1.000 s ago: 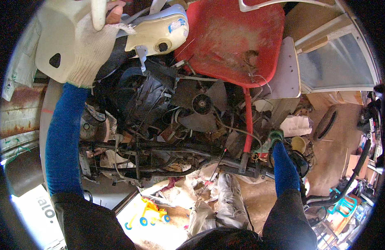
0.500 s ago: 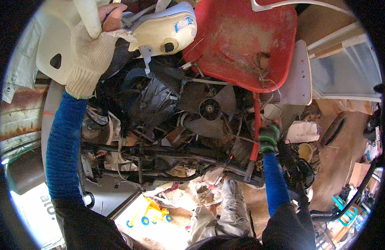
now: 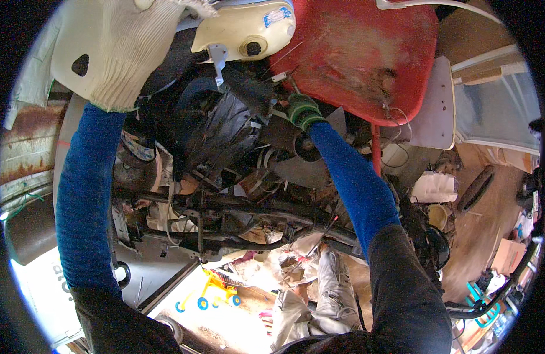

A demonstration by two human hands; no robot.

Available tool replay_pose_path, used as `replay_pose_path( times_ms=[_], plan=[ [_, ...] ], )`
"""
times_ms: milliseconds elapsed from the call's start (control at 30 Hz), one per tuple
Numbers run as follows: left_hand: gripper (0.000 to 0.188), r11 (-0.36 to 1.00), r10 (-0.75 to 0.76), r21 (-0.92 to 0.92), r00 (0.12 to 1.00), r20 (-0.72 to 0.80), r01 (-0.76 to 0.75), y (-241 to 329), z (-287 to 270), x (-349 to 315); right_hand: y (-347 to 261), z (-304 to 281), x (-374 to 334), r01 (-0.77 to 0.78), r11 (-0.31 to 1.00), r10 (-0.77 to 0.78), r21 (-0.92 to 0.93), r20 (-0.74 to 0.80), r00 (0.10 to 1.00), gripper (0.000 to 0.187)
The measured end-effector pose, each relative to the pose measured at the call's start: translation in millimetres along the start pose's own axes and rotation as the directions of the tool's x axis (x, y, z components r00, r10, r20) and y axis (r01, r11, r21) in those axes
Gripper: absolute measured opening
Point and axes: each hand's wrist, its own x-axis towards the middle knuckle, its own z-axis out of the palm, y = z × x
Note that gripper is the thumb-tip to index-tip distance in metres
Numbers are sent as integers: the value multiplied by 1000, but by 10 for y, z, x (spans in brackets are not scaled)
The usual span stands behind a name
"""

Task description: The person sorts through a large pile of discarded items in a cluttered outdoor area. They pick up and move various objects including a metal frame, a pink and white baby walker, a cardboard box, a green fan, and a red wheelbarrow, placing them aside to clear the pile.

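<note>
My left hand, in an off-white knit glove, is at the upper left over a whitish plastic panel with a dark hole. Its fingers run out past the top edge. Right of it lies a cream plastic tank with a dark cap and a blue-marked label. My right hand, in a glove with a green striped cuff, reaches to the middle, below the red tray-like tub and above a dark fan. Its fingers are too dark and hidden to show what they touch.
Black metal frame tubes cross in front of me. A red bar stands below the tub. Crumpled dark plastic lies in the middle. Nearer are a yellow wheeled toy and my trouser legs. A tyre lies at right.
My right hand has moved left and up, from beside the red bar to below the tub. My left hand has moved up, its fingers leaving the picture. The view has shifted slightly.
</note>
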Motion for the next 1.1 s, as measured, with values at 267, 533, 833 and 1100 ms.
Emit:
replay_pose_path(
  times_ms=[267,533,833,1100],
  plan=[
    [19,963,136,236,990,-24,-126,60,-10,10,-9,0,-72,-309,280,214,909,254,943,54],
    [6,980,55,-194,995,82,-39,-67,-9,-14,33,349,-344,35,-313,439,949,112,891,42],
    [14,978,-107,183,993,43,98,121,-134,-26,231,112,-3750,-571,812,551,-121,-165,818,46],
    [20,933,-248,336,905,345,127,341,-384,-8,664,1473,-5385,-824,-392,654,408,754,62,39]
  ],
)
